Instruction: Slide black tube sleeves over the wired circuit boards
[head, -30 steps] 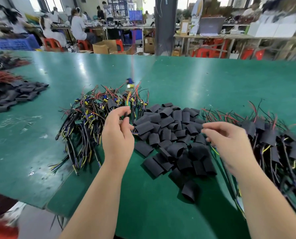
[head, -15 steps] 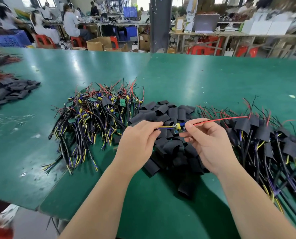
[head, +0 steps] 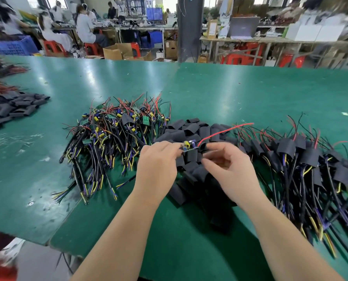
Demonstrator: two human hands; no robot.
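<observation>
Left hand (head: 157,167), right hand (head: 236,171), one lifted circuit board (head: 188,147), two sleeve heaps (head: 191,128), two wired-board heaps (head: 112,134).

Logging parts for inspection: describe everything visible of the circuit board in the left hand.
The circuit board is small, carrying a yellow and a dark blue cylindrical part on top. The left hand pinches its left end, holding it above the pile of black sleeves. A red wire arcs from it up and right. No sleeve covers it.

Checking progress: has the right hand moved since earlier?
Yes, leftward: the right hand went from the right edge of the black tube-sleeve pile to over its middle.
</observation>
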